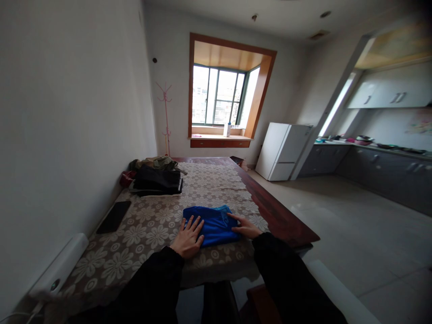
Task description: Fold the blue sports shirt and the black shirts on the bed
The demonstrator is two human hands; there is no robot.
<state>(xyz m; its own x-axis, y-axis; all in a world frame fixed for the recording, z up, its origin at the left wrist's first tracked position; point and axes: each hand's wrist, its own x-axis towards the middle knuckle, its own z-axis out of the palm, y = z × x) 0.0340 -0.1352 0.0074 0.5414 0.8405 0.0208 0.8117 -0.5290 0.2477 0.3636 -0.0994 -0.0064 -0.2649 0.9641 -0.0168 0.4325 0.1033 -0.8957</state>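
Note:
A folded blue garment (214,227), cloth with a lighter blue patch at its far right corner, lies on the patterned tablecloth close to me. My left hand (188,238) rests flat on its left part, fingers spread. At the right edge of the garment is my right hand (248,226), its index finger and thumb apart and touching the cloth; its other fingers are partly hidden.
A stack of folded dark clothes (157,180) sits at the table's far left. Nearer along the wall lie a black phone-like slab (114,217) and a white device (60,265) with a cable. The dark red table edge (283,216) shows on the right.

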